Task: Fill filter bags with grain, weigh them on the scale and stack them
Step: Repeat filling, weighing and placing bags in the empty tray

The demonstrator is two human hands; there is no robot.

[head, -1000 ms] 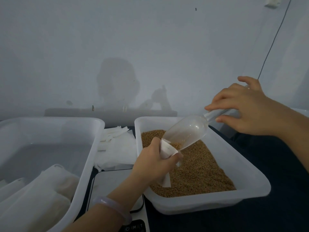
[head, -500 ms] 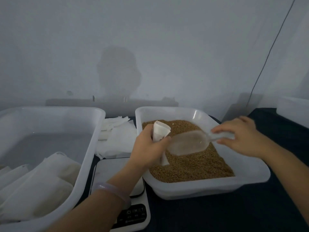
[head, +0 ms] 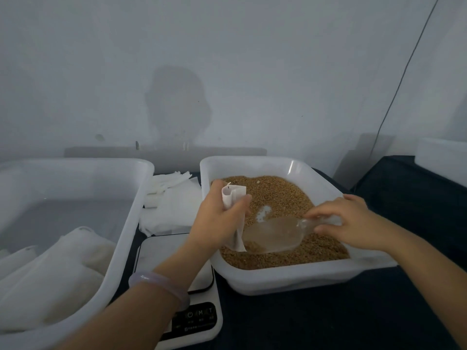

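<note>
In the middle of the frame, my filter bag (head: 233,198): it stands almost straight up and down. Its open mouth points to the top of the frame. Its bottom end hangs down just above the grain (head: 278,190).
How the bag looks: white, thin and soft, like paper cloth. It is long and narrow. The mouth is curled open in a little loop.
My left hand (head: 217,223): my fingers and thumb are wrapped round the middle of the bag and squeeze it.
My right hand (head: 353,223): my fingers are curled round the handle of the scoop (head: 273,234) and hold it.
Scoop: clear plastic, smooth and round. It lies long ways from right to left, low on the grain. Its open end points left, next to the bag's bottom end. I cannot tell if there is grain inside it.
Grain: tiny brown bits in a bumpy heap.
Grain tray (head: 290,279): white plastic, a box shape with round corners, right of the middle.
Scale (head: 161,251): white and flat with a dark button strip, under my left arm, low in the frame.
Empty bags (head: 174,205): a flat white pile behind the scale.
Left tray (head: 126,223): white plastic, at the left edge.
Filled bags (head: 50,269): puffy and white, lying in the left tray, lower left.
Bracelet (head: 161,281): pale and shiny, on my left wrist.
Table cover (head: 328,322): dark cloth.
</note>
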